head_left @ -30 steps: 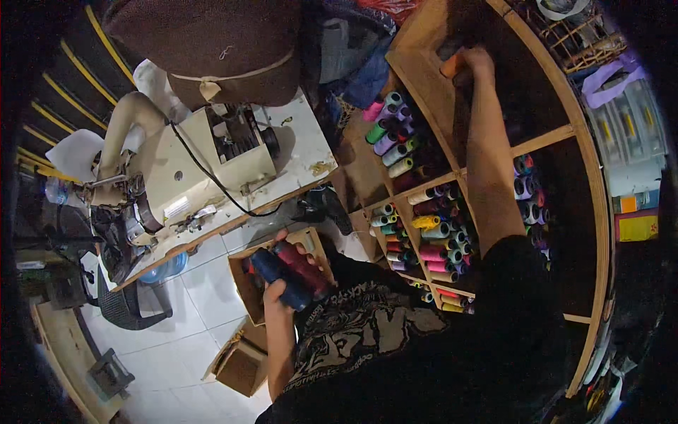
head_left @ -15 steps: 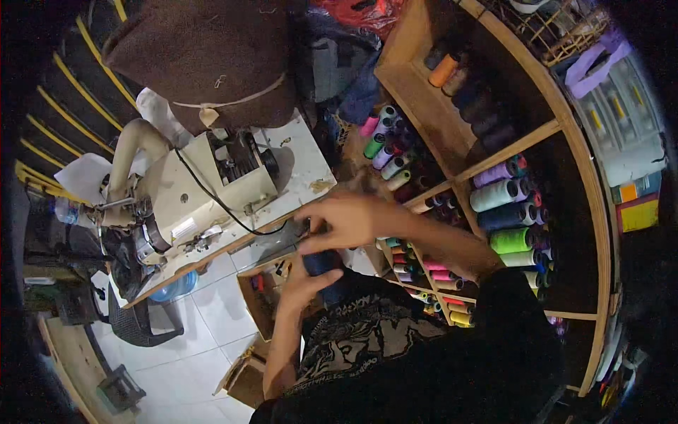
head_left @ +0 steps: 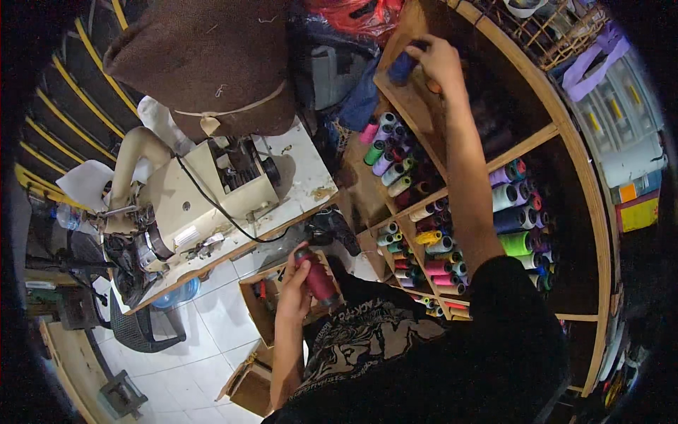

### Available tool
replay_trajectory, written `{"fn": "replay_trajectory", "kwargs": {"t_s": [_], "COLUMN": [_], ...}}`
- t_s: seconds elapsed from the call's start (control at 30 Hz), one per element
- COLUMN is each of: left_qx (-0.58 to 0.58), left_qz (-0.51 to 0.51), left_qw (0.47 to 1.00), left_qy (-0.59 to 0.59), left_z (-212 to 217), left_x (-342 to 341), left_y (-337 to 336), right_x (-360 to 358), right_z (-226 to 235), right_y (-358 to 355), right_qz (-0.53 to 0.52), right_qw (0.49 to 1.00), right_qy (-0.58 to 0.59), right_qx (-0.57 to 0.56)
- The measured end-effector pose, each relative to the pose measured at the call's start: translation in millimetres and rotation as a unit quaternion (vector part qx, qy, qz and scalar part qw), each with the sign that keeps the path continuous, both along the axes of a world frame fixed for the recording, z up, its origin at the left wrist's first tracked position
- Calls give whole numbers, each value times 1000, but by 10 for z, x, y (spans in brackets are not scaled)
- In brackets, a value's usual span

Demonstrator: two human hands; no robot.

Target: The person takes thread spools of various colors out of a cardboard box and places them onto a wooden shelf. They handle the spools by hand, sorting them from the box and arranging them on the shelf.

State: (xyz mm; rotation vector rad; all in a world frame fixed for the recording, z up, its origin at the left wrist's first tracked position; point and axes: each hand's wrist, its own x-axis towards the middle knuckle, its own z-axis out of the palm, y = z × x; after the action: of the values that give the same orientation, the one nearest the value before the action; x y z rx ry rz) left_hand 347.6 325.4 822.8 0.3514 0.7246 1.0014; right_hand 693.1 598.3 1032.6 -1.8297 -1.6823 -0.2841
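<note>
In front of my body, my left hand (head_left: 293, 286) is wrapped round a maroon thread spool (head_left: 319, 281) with dark ends, held at a tilt. My right arm reaches out to the far compartment of the wooden thread rack (head_left: 498, 150). There my right hand (head_left: 438, 62) has its fingers on a dark blue thread spool (head_left: 402, 69), close to the compartment's left wall. Just below the right hand, an orange spool (head_left: 433, 85) shows in part; the hand covers the rest of it.
A cream sewing machine (head_left: 201, 187) stands on a white worktable (head_left: 300, 159) at left, beside brown cloth (head_left: 205, 63). Several coloured spools (head_left: 387, 155) fill the rack's lower compartments. Under the table edge are a wooden drawer (head_left: 258, 311) and a cardboard box (head_left: 252, 385).
My right hand has moved from beside my left hand out to the far rack compartment, with the dark blue spool. The maroon spool now shows in my left hand.
</note>
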Motion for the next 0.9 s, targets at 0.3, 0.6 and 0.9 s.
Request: {"fn": "replay_trajectory", "kwargs": {"t_s": [0.3, 0.6, 0.9], "left_qx": [-49, -42, 85], "left_qz": [94, 119, 67], "left_qw": [993, 990, 953], "left_qy": [45, 70, 284], "left_z": [-93, -62, 47], "left_x": [-253, -311, -276], "left_y": [-239, -256, -105], "right_x": [1324, 1534, -374], "right_z": [-475, -483, -168], "right_y": [1293, 1168, -87], "right_qz": [-130, -97, 162], "right_qw": [976, 990, 973], "right_qy": [-52, -20, 89], "right_qx": [-168, -101, -140]}}
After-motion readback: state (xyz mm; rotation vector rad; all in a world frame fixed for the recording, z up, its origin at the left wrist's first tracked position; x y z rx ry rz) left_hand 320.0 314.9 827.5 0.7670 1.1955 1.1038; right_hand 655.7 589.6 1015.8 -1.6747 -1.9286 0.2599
